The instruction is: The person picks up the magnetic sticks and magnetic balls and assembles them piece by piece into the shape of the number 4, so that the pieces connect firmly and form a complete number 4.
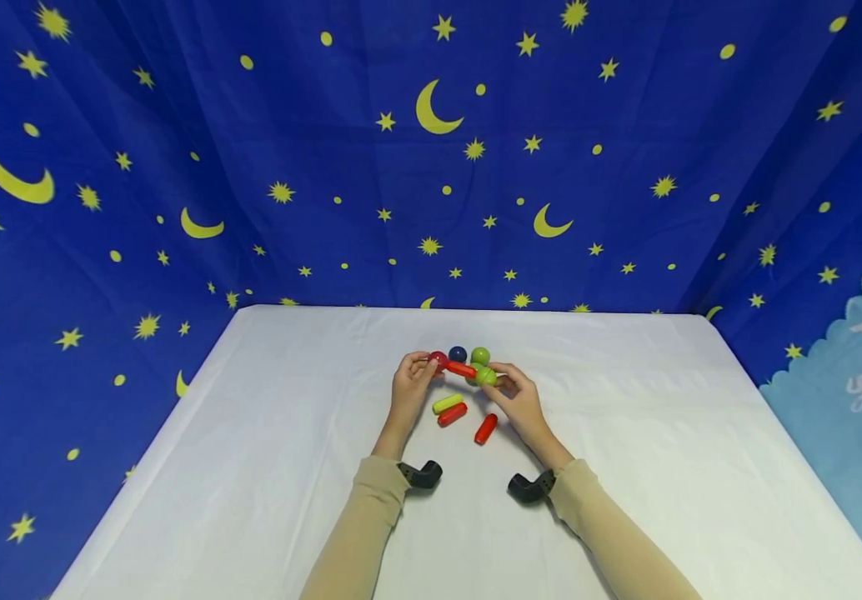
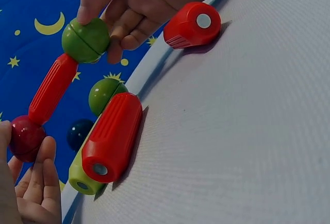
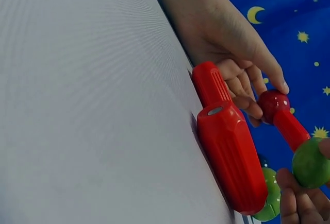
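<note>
A blue star-and-moon curtain (image 1: pixel 311 154) backs a white-covered bench (image 1: pixel 213 500). One run looks joined: a red ball (image 1: pixel 438 361), a middle stick (image 1: pixel 462 369) and a held green ball (image 1: pixel 486 376). Left loose are a blue ball (image 1: pixel 457 355) and second green ball (image 1: pixel 480 355) at the far side, and a yellow stick (image 1: pixel 447 403) and two red sticks (image 1: pixel 486 429) nearer. The left hand (image 1: pixel 410 387) has its grip pinched on the red ball; the right hand's (image 1: pixel 524 408) grip clasps the held green ball, the middle stick spanning between.
</note>
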The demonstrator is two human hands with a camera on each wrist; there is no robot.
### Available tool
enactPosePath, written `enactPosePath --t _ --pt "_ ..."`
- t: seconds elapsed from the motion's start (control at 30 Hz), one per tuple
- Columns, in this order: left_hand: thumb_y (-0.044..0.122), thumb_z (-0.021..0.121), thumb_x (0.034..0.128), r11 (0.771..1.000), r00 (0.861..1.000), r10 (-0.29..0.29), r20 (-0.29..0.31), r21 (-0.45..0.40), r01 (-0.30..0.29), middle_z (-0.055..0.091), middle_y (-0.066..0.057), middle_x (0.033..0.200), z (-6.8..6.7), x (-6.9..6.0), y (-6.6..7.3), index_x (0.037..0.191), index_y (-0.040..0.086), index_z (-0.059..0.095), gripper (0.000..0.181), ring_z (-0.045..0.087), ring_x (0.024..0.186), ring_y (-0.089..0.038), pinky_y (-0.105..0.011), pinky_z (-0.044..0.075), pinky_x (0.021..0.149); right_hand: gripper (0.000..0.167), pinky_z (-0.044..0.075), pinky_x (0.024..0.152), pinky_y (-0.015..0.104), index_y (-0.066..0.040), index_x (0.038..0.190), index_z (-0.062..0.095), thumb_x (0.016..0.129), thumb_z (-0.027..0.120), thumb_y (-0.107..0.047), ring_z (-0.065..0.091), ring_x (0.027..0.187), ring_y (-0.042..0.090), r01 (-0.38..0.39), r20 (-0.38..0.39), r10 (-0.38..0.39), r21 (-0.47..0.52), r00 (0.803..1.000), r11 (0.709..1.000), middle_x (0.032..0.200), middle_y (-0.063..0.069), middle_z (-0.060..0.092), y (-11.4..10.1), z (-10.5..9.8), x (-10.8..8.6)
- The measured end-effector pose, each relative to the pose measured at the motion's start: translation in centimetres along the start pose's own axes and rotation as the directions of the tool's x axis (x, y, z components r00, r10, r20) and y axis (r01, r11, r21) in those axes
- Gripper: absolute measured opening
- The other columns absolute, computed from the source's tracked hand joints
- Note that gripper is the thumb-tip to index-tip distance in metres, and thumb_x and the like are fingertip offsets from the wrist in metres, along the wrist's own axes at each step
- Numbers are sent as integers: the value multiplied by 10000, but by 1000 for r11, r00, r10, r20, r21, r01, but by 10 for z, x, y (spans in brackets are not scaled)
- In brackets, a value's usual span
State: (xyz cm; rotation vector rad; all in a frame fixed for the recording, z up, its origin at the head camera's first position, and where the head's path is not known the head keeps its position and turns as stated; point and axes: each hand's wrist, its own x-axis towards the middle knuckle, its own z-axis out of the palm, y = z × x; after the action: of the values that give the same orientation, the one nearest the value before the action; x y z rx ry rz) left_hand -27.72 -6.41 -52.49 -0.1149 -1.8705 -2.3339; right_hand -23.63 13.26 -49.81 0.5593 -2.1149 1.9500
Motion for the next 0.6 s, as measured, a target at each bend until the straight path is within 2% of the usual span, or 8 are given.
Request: enactPosePath --t 0.2,0.3,0.43,0.6 --pt "67 573 931 999 998 43 -38 -5 -43 623 -26 871 1 1 -2 1103 -98 491 253 646 733 -53 -282 560 779 368 493 803 131 151 1198 536 839 607 102 624 853 56 -18 20 19 -9 1000 1000 1140 325 560 0 1 0" --pt "68 577 929 999 998 42 -41 -11 -43 625 -31 877 1 1 -2 1108 -100 491 261 648 742 -61 -286 560 790 364 498 800 135 152 1190 540 837 614 99 626 847 48 -22 22 22 -1 1000 1000 1132 329 566 1 1 0" --pt "74 610 909 1000 999 10 -40 -4 -10 618 -24 914 0 0 0 1153 -85 494 313 637 779 -50 -266 549 779 372 502 802 140 151 1179 541 834 648 58 633 838 51 -43 41 43 5 998 999 1121 344 573 0 3 -1" --pt "70 643 881 997 998 -21 -53 78 25 628 -146 999 1 -10 22 1174 -74 512 352 600 776 5 -220 469 659 373 507 798 156 143 1165 550 822 666 56 621 836 31 -63 65 63 -4 996 998 1117 342 590 -2 7 -3"
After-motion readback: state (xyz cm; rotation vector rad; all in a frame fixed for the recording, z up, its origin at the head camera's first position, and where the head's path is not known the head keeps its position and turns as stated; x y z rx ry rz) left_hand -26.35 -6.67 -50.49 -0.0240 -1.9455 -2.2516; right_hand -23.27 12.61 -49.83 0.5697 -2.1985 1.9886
